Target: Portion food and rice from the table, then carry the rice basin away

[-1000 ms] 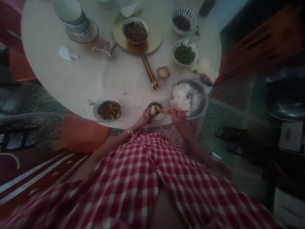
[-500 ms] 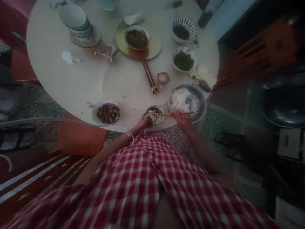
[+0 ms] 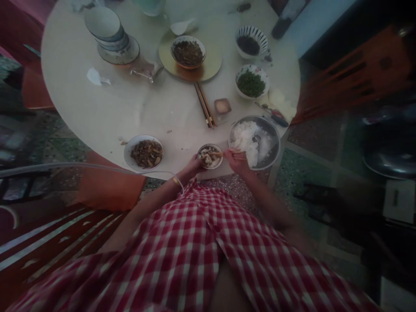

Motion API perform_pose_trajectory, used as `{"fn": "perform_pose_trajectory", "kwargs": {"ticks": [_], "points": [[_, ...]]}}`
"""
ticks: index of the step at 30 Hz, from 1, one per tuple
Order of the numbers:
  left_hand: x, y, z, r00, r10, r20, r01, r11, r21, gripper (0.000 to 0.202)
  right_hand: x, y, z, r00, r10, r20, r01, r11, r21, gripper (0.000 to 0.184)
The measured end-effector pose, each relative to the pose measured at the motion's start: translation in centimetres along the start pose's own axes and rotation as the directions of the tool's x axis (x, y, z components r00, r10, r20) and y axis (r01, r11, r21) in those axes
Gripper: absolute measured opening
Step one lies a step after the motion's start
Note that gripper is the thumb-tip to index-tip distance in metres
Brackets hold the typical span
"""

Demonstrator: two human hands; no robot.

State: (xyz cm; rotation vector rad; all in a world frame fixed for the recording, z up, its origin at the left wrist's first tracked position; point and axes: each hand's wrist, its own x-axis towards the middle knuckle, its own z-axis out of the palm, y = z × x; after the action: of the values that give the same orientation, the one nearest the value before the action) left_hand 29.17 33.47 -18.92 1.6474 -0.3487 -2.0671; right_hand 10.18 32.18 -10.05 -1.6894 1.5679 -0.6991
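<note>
At the table's near edge my left hand [image 3: 194,166] is closed around the left side of a small bowl [image 3: 209,168] with rice and brown food in it. My right hand [image 3: 236,161] grips a pair of wooden chopsticks [image 3: 218,154], whose tips point left into that bowl's food. Just right of the hand sits a metal basin [image 3: 274,151] with white rice [image 3: 244,138] in it. To the left stands a white bowl [image 3: 128,156] of brown chopped food.
More chopsticks [image 3: 205,106] lie mid-table beside a small square container [image 3: 222,106]. Behind are a bowl of greens [image 3: 251,83], a striped bowl [image 3: 250,42], a round plate [image 3: 212,71] bearing a food bowl, and stacked bowls [image 3: 103,24]. A cable [image 3: 97,164] crosses at left.
My right hand has moved left, closer to the small bowl, and the chopsticks reach further over its food. The left hand still holds the bowl in nearly the same place.
</note>
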Motion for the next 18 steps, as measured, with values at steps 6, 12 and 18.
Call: {"fn": "perform_pose_trajectory", "kwargs": {"ticks": [6, 12, 18], "points": [[-1.8, 1.0, 0.0, 0.999, -0.002, 0.038, 0.005, 0.997, -0.079, 0.048, 0.6, -2.8, -3.0, 0.997, -0.052, -0.064, 0.052, 0.999, -0.005, 0.048], [-5.3, 3.1, -1.6, 0.995, 0.075, 0.070, -0.066, 0.990, -0.127, 0.055, 2.0, -7.1, -6.2, 0.973, -0.226, -0.042, 0.226, 0.974, -0.008, 0.046], [-9.2, 5.3, -4.9, 0.983, 0.182, 0.035, -0.180, 0.982, -0.057, 0.054, 6.1, -10.2, -4.1, 0.929, -0.367, 0.052, 0.363, 0.929, 0.069, 0.048]]}}
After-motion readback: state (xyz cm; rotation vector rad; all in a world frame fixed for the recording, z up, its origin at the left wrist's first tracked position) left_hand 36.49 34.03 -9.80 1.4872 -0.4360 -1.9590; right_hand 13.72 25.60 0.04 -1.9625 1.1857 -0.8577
